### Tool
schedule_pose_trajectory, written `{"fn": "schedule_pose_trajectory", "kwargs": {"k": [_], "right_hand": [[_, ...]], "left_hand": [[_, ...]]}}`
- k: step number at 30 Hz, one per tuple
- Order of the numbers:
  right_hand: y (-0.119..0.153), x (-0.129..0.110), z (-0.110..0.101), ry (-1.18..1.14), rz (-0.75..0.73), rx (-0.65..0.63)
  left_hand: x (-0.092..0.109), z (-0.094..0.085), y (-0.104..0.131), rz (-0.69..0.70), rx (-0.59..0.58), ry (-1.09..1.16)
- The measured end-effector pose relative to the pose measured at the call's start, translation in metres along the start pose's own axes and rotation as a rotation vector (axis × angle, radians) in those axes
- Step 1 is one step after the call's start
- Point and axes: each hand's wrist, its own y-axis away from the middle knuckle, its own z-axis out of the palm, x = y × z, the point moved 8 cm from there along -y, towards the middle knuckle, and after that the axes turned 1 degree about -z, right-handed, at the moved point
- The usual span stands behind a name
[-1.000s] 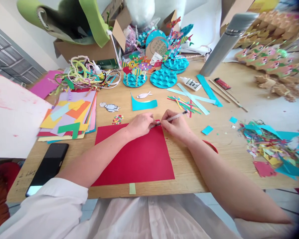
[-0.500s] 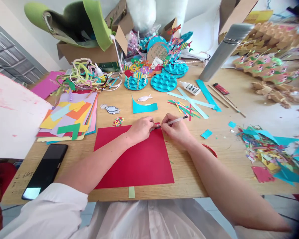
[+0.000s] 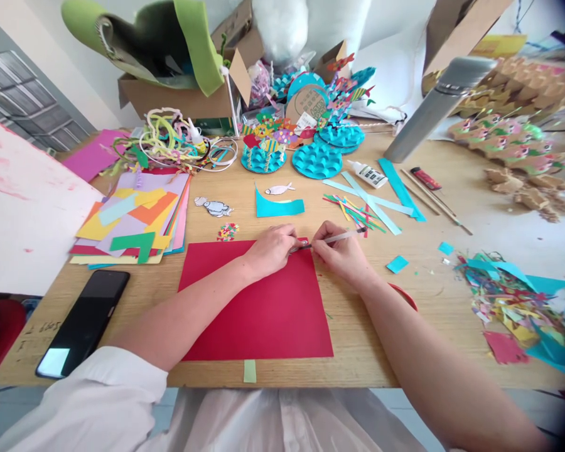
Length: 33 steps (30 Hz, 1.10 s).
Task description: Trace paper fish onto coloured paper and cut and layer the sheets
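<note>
A wooden counter [image 3: 358, 339] is carrying everything. In front of the person, a red sheet [image 3: 258, 314] is lying flat near the edge, partly covered by the left forearm. To its left, a stack of coloured paper [image 3: 136, 216] is sitting with loose cut pieces on top, while a heap of scraps [image 3: 503, 282] is spreading at the far right. A grey flask [image 3: 419, 129] is standing farther back, and a black phone [image 3: 85, 323] is lying by the left sleeve.

Of the two hands, the left hand [image 3: 274, 251] is resting on the red sheet's upper part, fingers bent and tips down; whether they are pinching anything, one cannot tell. The right hand [image 3: 341, 257] is closing its fingers round a pen [image 3: 343, 236] just beyond the sheet's upper right corner, the dark end pointing outward.

Past the hands, a curved blue offcut [image 3: 275, 208] is lying on the wood, with a white paper fish [image 3: 280, 189] just behind it. Smallest of all, a dark-and-pale item [image 3: 305, 242] is lying between the two hands at the red sheet's corner, its details too small to make out.
</note>
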Motion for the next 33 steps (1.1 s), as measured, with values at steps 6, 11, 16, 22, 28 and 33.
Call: {"fn": "schedule_pose_trajectory", "kwargs": {"k": [6, 11, 16, 22, 28, 33], "right_hand": [[-0.0005, -0.0006, -0.002, 0.025, -0.018, 0.026], [-0.0004, -0.0005, -0.0035, 0.037, -0.022, 0.042], [-0.0006, -0.0016, -0.0056, 0.077, -0.024, 0.064], [-0.0006, -0.0033, -0.0049, 0.09, -0.044, 0.061], [-0.0012, -0.0054, -0.0051, 0.101, -0.055, 0.07], [-0.0018, -0.0079, -0.0064, 0.114, -0.064, 0.083]], "left_hand": [[0.0024, -0.003, 0.0006, 0.005, 0.012, 0.035], [0.0039, -0.0041, 0.0008, 0.012, 0.021, 0.035], [0.0034, -0.0033, 0.0003, 0.014, 0.017, 0.007], [0.0046, -0.004, 0.0008, 0.014, 0.014, 0.011], [0.0058, -0.0042, 0.001, 0.025, 0.017, -0.005], [0.0046, -0.0031, 0.0, 0.027, 0.025, -0.034]]}}
